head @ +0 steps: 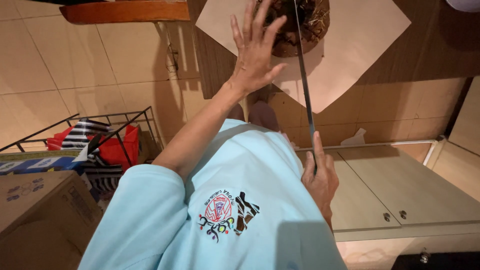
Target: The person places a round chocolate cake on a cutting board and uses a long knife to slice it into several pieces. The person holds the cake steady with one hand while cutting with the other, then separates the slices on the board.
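Observation:
A dark brown, fibrous round thing (305, 30), like a coconut husk, lies on a sheet of light paper (360, 40) on a dark wooden table (425, 55). My left hand (255, 52) is stretched out with fingers spread, resting against the husk's left side. My right hand (320, 177) is close to my body, shut on the handle of a long thin knife (305, 85). The blade runs up from that hand and its far end lies across the husk. My light blue shirt (250, 200) fills the lower middle of the view.
A black wire rack (107, 130) with red and striped things stands at the left, above a cardboard box (35, 210). A pale cabinet (395, 185) with two doors is at the right. The floor (75, 65) is tiled; a wooden board (125, 11) lies top left.

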